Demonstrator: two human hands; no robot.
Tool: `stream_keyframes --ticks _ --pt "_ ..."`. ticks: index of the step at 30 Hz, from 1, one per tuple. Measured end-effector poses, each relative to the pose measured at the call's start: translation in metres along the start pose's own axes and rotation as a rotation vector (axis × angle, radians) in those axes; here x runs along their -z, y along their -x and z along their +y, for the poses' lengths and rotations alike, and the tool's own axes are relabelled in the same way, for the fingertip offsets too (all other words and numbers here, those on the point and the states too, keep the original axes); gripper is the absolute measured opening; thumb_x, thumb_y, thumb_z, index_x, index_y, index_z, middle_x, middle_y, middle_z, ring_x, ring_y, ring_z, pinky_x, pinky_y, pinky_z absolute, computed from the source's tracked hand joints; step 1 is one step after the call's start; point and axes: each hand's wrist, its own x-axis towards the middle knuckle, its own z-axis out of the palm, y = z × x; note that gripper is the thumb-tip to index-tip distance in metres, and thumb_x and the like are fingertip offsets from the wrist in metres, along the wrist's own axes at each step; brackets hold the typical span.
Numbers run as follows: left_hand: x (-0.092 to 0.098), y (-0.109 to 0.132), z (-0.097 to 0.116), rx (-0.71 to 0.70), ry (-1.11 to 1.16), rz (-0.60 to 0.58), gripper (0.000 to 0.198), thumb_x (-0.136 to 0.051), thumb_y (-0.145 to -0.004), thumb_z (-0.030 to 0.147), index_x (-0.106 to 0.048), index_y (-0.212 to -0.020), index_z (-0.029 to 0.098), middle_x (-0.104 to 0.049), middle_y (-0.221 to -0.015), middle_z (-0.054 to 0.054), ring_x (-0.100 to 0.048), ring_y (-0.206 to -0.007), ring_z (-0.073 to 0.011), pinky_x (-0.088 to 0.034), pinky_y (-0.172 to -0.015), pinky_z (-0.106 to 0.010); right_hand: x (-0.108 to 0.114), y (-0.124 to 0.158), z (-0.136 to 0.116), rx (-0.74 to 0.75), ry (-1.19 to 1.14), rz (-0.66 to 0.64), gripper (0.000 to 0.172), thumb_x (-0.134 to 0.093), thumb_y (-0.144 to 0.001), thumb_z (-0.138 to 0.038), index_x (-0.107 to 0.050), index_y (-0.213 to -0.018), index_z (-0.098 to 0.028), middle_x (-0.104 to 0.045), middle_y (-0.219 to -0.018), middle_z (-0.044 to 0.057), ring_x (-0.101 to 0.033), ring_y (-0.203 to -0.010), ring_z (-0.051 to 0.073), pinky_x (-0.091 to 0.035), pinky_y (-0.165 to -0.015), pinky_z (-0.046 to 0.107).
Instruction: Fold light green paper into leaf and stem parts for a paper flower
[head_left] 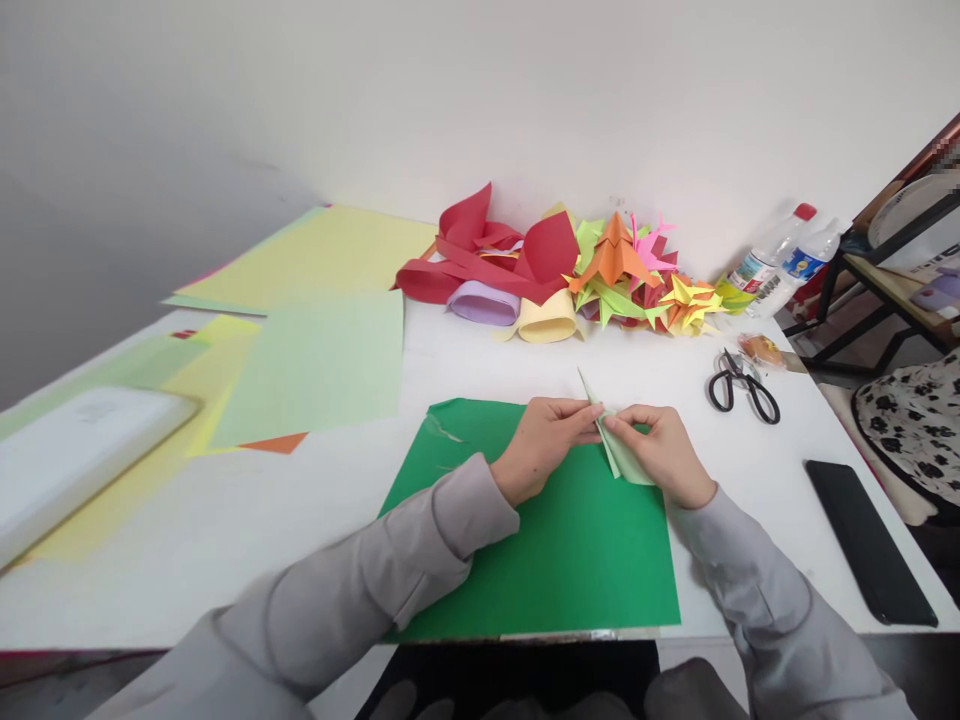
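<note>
A small piece of pale green folded paper (627, 462) is held up between both hands, above a large green sheet (577, 560) on the table. My left hand (544, 445) pinches its left edge between thumb and fingers. From the right, my right hand (664, 450) grips the same paper, thumb on top and close to the left fingertips. One thin point of the paper sticks up past the fingers, and its wider flaps hang below. The fingers hide part of the folds.
Folded paper stars and shapes (615, 265) and red curled paper (480, 260) lie along the wall. Black-handled scissors (763, 400), a black phone (870, 540) and plastic bottles (802, 265) are on the right. Pale sheets (322, 365) and a white box (82, 450) occupy the left.
</note>
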Motion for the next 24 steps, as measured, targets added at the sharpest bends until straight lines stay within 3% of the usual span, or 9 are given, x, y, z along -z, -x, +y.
stream_keyframes --ticks 3,10,24 --pt "-0.0006 0.0007 0.0006 -0.016 0.014 0.014 0.026 -0.078 -0.063 0.04 -0.076 -0.069 0.015 -0.071 -0.068 -0.003 -0.064 -0.07 -0.0184 -0.055 -0.084 -0.039 -0.0012 0.0008 -0.0017 0.078 0.057 0.04 0.02 -0.067 -0.073 -0.036 -0.07 -0.063 -0.019 -0.071 -0.067 0.003 -0.061 -0.066 0.019 -0.045 -0.069 0.032" --pt "-0.0023 0.0022 0.0009 -0.028 0.042 0.025 0.025 -0.077 -0.064 0.039 -0.076 -0.07 0.015 -0.069 -0.07 -0.001 -0.063 -0.074 -0.0165 -0.053 -0.088 -0.038 -0.0034 0.0006 0.0004 0.076 0.027 0.11 0.018 -0.069 -0.073 -0.036 -0.068 -0.063 -0.02 -0.07 -0.067 0.002 -0.061 -0.068 0.019 -0.045 -0.071 0.033" --pt "-0.0018 0.0042 0.0041 0.062 0.011 0.049 0.032 -0.08 -0.058 0.043 -0.076 -0.073 0.015 -0.072 -0.069 -0.003 -0.064 -0.072 -0.0167 -0.054 -0.079 -0.033 -0.0056 0.0008 0.0029 0.155 0.128 0.01 0.03 -0.059 -0.081 -0.041 -0.064 -0.062 -0.019 -0.063 -0.065 0.002 -0.056 -0.068 0.017 -0.041 -0.071 0.031"
